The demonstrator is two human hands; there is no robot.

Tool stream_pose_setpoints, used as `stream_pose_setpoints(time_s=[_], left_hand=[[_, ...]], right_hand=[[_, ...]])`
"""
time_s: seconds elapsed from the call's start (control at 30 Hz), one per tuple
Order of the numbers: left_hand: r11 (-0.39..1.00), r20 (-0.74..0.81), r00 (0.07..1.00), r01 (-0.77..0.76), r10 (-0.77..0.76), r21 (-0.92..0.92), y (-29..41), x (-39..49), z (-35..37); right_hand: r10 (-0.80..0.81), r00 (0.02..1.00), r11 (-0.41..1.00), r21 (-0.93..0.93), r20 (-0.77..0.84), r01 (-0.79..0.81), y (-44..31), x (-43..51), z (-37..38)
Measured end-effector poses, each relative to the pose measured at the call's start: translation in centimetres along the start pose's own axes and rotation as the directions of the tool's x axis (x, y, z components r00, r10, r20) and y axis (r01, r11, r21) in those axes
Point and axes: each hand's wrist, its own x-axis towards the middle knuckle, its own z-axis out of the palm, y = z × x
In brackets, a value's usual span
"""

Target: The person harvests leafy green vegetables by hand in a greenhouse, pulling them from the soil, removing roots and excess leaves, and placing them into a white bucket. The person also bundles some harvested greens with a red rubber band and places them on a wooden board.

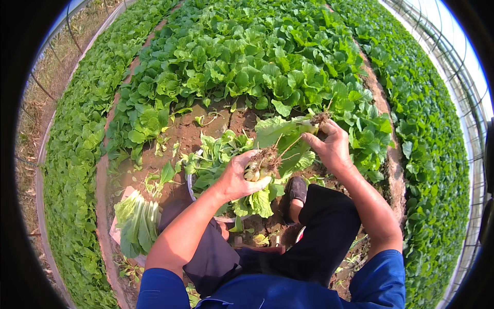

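Observation:
My left hand (241, 177) is closed round a bunch of leafy greens (259, 202), their pale stem bases and soil-covered roots facing up and the leaves hanging below. To its right and farther from my body, my right hand (332, 145) holds another leafy green plant (274, 131) near its root end, which carries dirt; its leaves spread left, towards the bunch. Under my left hand, partly hidden, is a round pale-rimmed container (190, 187) with loose greens in it. A stack of greens (139, 222) lies at the left, beside my left forearm.
Dense rows of leafy greens (239, 50) grow ahead, with more beds on both sides. Bare soil (162, 158) with scattered leaves lies before me. Narrow dirt furrows (389, 154) divide the beds. My legs are bent on either side below my hands. A metal-hooped greenhouse frame (455, 65) curves along the right.

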Motion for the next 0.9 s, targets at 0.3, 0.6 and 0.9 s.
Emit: stream_pose_setpoints(time_s=[0.3, 0.6, 0.9], left_hand=[[0.984, -0.170, 0.969, -0.179, 0.179, 0.011, -0.5, -2.3, -2.3], [0.920, -0.246, 0.955, -0.058, 0.164, 0.389, -0.6, -6.6, -6.6], [0.987, -0.219, 0.966, 0.154, -0.140, 0.046, -0.3, -9.6, -9.3]], right_hand=[[-0.034, 0.997, 0.974, 0.227, 0.066, 0.018, -9.3, -1.0, 7.2], [-0.273, 0.932, 0.958, -0.019, 0.240, 0.286, -10.3, -0.4, 8.5], [-0.177, 0.978, 0.983, -0.022, 0.110, 0.181, -8.9, 1.8, 8.5]])
